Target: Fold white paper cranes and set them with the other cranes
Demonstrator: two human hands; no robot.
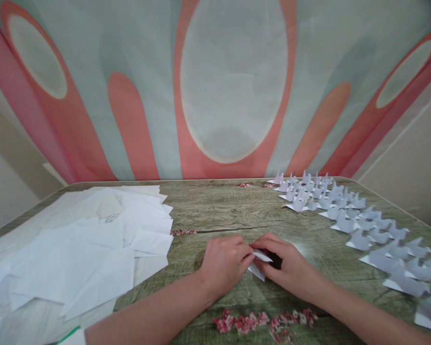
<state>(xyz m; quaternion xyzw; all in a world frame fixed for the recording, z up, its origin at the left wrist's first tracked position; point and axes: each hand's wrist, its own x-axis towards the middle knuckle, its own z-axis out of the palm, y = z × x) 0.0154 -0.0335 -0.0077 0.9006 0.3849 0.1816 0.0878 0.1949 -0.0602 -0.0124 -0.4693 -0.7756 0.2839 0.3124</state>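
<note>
A small folded piece of white paper (257,272) is held between my two hands, low over the middle of the table. My left hand (225,262) is closed on its left side, thumb and fingers pinched together. On the right, my right hand (285,262) grips the same paper, its fingers curved above and its thumb below. A pointed white flap sticks out between the right thumb and fingers. Parts of the folded paper are hidden behind the fingers, so its full shape cannot be made out.
Loose white paper sheets (89,254) lie overlapped across the left of the table. Several rows of folded paper birds (359,239) stand along the right side. The wood-patterned table (208,206) bears printed pink flowers (244,322). A patterned backdrop (233,86) hangs behind the far edge.
</note>
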